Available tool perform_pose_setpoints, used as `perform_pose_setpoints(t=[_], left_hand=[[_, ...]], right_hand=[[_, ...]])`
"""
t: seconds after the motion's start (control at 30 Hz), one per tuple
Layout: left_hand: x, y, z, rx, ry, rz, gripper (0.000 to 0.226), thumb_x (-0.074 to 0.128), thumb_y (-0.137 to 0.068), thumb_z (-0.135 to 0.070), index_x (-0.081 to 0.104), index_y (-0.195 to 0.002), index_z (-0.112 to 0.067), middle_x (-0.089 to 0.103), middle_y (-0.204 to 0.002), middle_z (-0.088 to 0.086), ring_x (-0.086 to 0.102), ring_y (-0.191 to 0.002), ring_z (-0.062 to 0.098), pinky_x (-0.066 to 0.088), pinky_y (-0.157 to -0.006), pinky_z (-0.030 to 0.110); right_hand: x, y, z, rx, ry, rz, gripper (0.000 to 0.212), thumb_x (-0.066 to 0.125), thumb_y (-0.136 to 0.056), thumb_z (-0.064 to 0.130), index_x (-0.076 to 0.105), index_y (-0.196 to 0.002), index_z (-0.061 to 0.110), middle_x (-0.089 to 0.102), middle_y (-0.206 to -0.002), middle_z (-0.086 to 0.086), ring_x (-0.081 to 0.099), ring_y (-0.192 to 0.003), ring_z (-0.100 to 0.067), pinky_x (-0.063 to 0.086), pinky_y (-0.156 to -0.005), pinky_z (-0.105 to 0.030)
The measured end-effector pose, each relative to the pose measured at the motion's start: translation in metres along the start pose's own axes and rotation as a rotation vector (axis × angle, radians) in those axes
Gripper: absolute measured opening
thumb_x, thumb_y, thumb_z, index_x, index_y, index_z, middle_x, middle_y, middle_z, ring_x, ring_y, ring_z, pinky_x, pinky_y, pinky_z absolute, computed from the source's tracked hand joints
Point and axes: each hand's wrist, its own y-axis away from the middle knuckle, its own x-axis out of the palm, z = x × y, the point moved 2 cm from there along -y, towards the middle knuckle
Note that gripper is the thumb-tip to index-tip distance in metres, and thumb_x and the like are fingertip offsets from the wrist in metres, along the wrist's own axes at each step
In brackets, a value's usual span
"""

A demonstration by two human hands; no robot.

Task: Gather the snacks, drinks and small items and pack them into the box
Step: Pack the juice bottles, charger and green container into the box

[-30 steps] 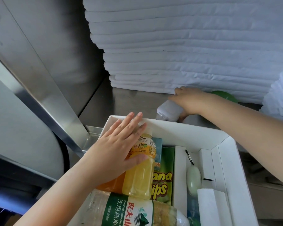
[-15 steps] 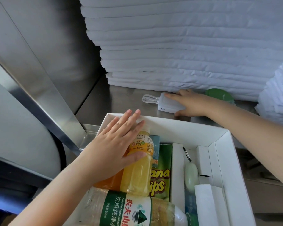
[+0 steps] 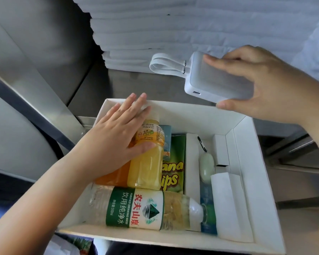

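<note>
Power bank: white slab, off the surface, held just beyond the far rim of the box, towards its far-right corner. Its strap loop trails out to the left over the steel tabletop.

Right hand pinches it across its width: fingers curled over the far edge, thumb on the near edge. Palm is clear of the face.

Left hand lies flat on the yellow juice bottle, fingers straight and close together, tips reaching the far wall.

Box layout:
- Left of the white divider: yellow juice, an orange bottle, banana chips bag, and a water bottle lying across the near end.
- Right of the divider: pale green pod on a clip, white pack.
- The far end of the right section looks like the only free slot.

My read of the step: carry the power bank in over the far rim and set it down there.
- The shell looks slick and the grip is edge-only, so lower it, don't drop it.
- Lead with the plain end, or tuck the strap first. The loop could catch on the rim or the divider.
- It probably fits better on edge than flat, though I can't confirm the depth.
- The left hand should pin the bottles during placement, since round bodies roll.
- Don't land it on the green pod.

Behind everything is a stack of white sheets, not in play.
</note>
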Motion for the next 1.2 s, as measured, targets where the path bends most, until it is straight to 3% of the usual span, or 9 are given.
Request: perform_pose_setpoints(t=[0.2,0.53,0.67,0.83,0.97,1.2], left_hand=[[-0.001,0.001,-0.002,-0.003,0.004,0.004,0.081,0.005,-0.081,-0.076,-0.009,-0.146,-0.030,-0.028,-0.150,-0.017,-0.027,-0.137,0.002,-0.020,-0.106,0.021],[-0.002,0.001,-0.003,0.002,0.022,0.014,0.080,0.007,-0.081,-0.077,-0.008,-0.144,-0.031,-0.031,-0.147,-0.018,-0.030,-0.135,0.001,-0.024,-0.102,0.017],[-0.003,0.001,-0.004,-0.001,0.032,0.012,0.080,0.004,-0.079,-0.076,-0.008,-0.144,-0.032,-0.030,-0.147,-0.019,-0.030,-0.135,0.000,-0.024,-0.102,0.016],[-0.005,0.001,-0.005,0.004,0.038,0.012,0.081,0.010,-0.082,-0.078,-0.008,-0.145,-0.030,-0.031,-0.146,-0.019,-0.032,-0.133,-0.001,-0.028,-0.099,0.012],[-0.005,0.000,-0.005,0.000,0.052,0.013,0.077,0.013,-0.082,-0.073,-0.011,-0.142,-0.031,-0.033,-0.144,-0.020,-0.032,-0.133,-0.001,-0.028,-0.099,0.012],[-0.005,0.000,-0.006,-0.001,0.054,0.017,0.076,0.013,-0.082,-0.071,-0.012,-0.142,-0.032,-0.032,-0.146,-0.018,-0.032,-0.134,0.000,-0.027,-0.100,0.014]], right_hand=[[0.005,0.037,0.001,-0.043,0.097,0.189,0.078,0.060,-0.065,0.067,0.026,-0.136,0.062,0.042,-0.121,0.019,0.035,-0.110,-0.003,0.046,-0.089,-0.047],[0.026,0.053,0.020,-0.145,0.193,0.490,0.072,0.043,-0.063,0.064,0.031,-0.133,0.055,0.043,-0.114,0.024,0.036,-0.105,-0.001,0.047,-0.079,-0.030],[0.043,0.048,0.037,-0.237,0.205,0.579,0.075,0.049,-0.069,0.065,0.018,-0.136,0.058,0.034,-0.118,0.029,0.027,-0.110,0.003,0.038,-0.085,-0.024],[0.065,0.044,0.051,-0.281,0.230,0.617,0.071,0.059,-0.078,0.056,0.016,-0.134,0.050,0.033,-0.116,0.018,0.026,-0.107,-0.003,0.038,-0.084,-0.028],[0.065,0.045,0.053,-0.242,0.220,0.675,0.073,0.063,-0.076,0.056,0.014,-0.129,0.045,0.031,-0.115,0.018,0.026,-0.103,-0.001,0.041,-0.076,-0.026],[0.071,0.039,0.064,-0.293,0.266,0.680,0.069,0.070,-0.070,0.055,0.022,-0.113,0.032,0.035,-0.112,0.011,0.032,-0.102,-0.007,0.046,-0.076,-0.029]])
